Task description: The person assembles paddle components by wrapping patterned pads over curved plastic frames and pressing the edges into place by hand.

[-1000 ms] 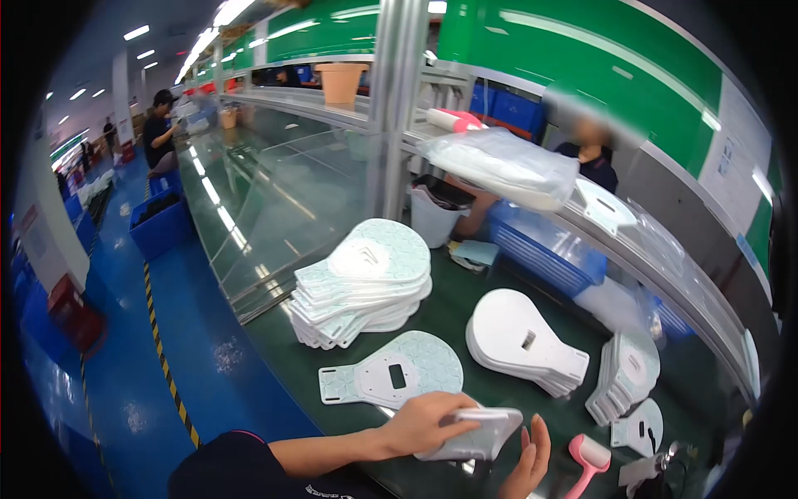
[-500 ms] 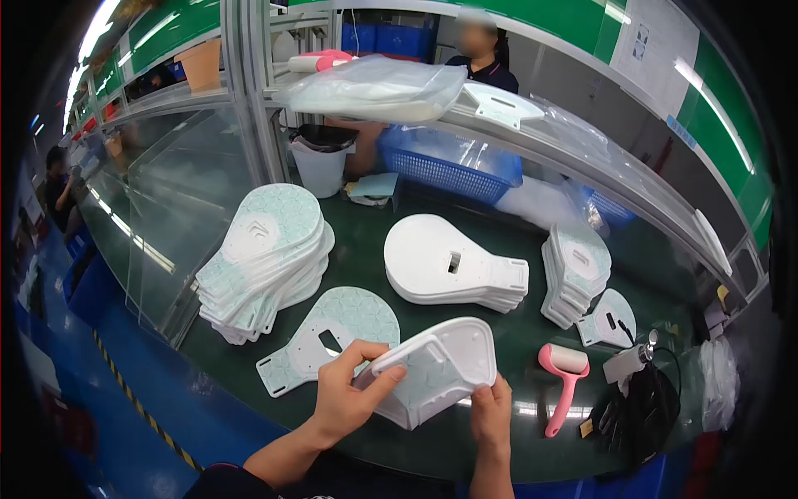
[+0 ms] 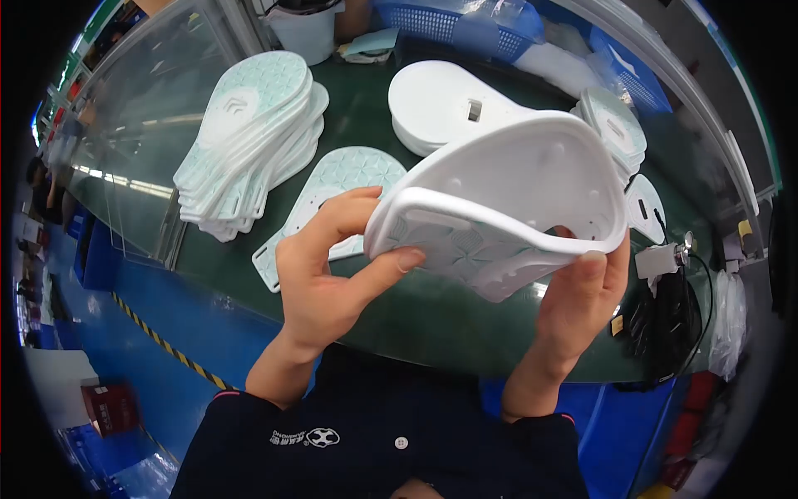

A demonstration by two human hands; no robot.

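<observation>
Held up close before me is a white moulded plastic shell [image 3: 532,187], tilted so that its hollow inside and a pale-green star-patterned face show. My left hand [image 3: 328,266] grips its left end, thumb on the patterned face and fingers behind. At the lower right corner my right hand [image 3: 586,299] pinches the rim, with the thumb in front. Behind my left hand lies a paddle-shaped patterned panel [image 3: 357,170], partly covered. A stack of plain white paddle-shaped panels [image 3: 445,96] sits beyond the shell, which hides part of it.
A tall stack of patterned panels [image 3: 258,125] stands left, a smaller stack [image 3: 615,129] right. Near the latter are a small panel [image 3: 647,212], a white bottle with a metal top [image 3: 658,261] and a black bag [image 3: 665,324]. A blue basket [image 3: 465,25] and bin [image 3: 303,35] stand behind.
Both hands have brought the shell up closer to my head and turned it, so its hollow side now shows. My view has tipped downward. The pink roller no longer shows.
</observation>
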